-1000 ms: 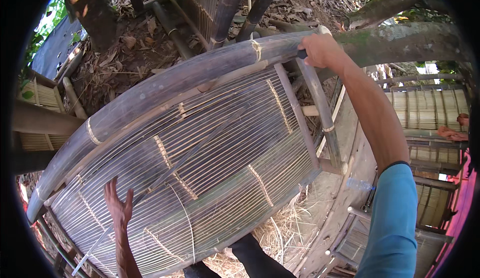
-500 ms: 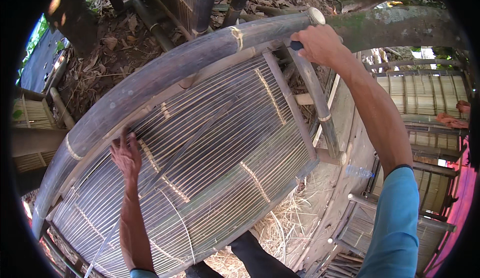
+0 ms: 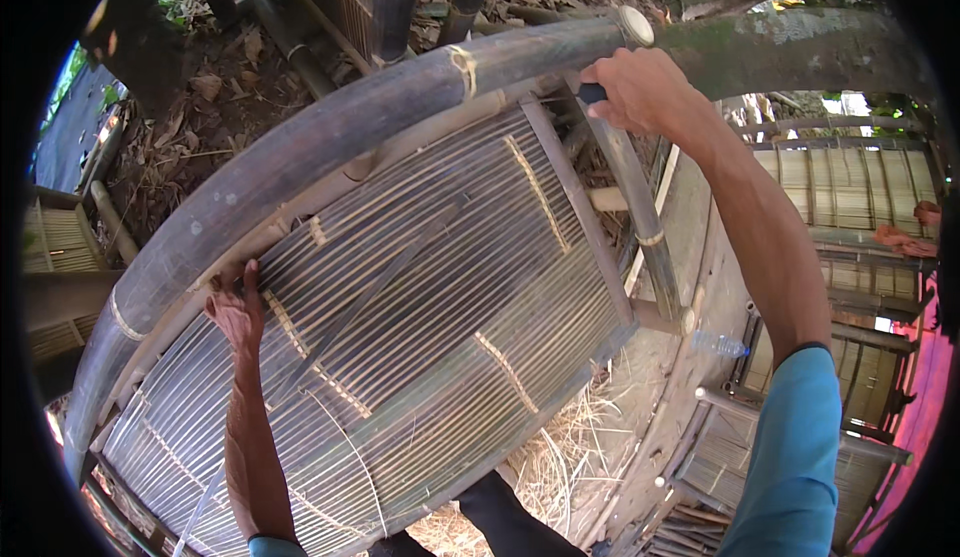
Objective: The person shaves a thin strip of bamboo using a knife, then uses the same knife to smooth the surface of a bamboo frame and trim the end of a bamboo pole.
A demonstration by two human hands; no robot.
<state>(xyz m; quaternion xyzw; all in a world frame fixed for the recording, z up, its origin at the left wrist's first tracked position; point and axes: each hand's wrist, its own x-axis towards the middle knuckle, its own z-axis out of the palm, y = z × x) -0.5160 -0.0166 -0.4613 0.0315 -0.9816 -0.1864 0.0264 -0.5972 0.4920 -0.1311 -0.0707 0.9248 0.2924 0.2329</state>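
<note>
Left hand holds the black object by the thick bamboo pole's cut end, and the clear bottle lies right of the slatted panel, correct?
No: the head view shows the right hand holding the black object by the pole's cut end. The rest stands.

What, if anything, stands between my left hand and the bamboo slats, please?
Nothing visible stands between them: the left hand is at the upper edge of the bamboo slats, beside the thick curved pole. Actual contact is unclear.

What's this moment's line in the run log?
left hand: at slatted brown bamboo panel | right hand: holding black rounded object, beside thick curved grey bamboo rail
</note>
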